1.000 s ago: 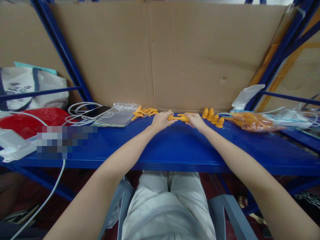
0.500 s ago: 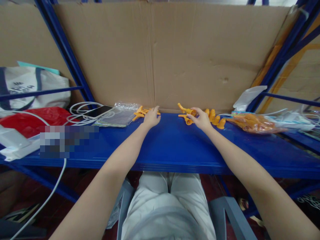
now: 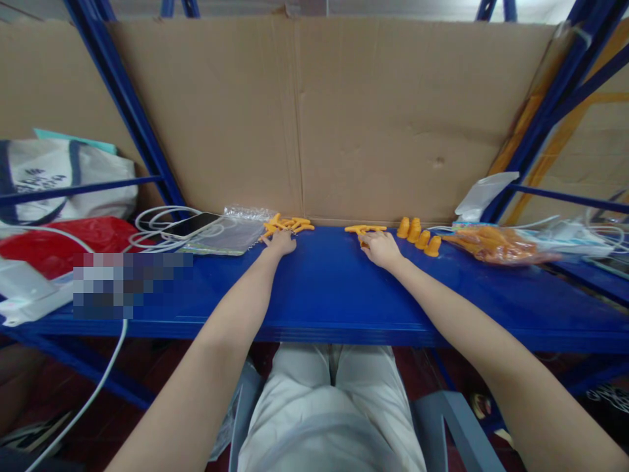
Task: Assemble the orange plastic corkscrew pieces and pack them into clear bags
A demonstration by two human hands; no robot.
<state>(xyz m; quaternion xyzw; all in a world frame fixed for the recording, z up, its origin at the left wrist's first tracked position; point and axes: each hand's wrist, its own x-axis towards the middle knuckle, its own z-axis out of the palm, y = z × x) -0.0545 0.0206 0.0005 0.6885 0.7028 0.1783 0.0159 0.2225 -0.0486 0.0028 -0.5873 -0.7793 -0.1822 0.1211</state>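
Observation:
My left hand (image 3: 282, 242) lies at the near edge of a pile of thin, branched orange plastic pieces (image 3: 299, 224), fingers spread and touching them. My right hand (image 3: 382, 249) rests low over the blue tabletop, its fingers curled on an orange piece (image 3: 362, 241) that is mostly hidden under them. Just beyond those fingers lie slim orange arms (image 3: 356, 229) of such pieces, flat on the table. To the right of this hand, several orange thimble-shaped caps (image 3: 414, 231) stand in a slanting row.
A cardboard sheet (image 3: 368, 118) walls off the back of the blue table (image 3: 324, 295). On the left are a phone (image 3: 191, 225), white cables, a clear plastic sleeve (image 3: 221, 239) and a red bag (image 3: 73, 242). An orange-filled plastic bag (image 3: 501, 244) sits right.
My right hand has lowered the orange piece it held to the tabletop. My left hand has moved left and nearer, onto the branched pieces. The view has tilted slightly.

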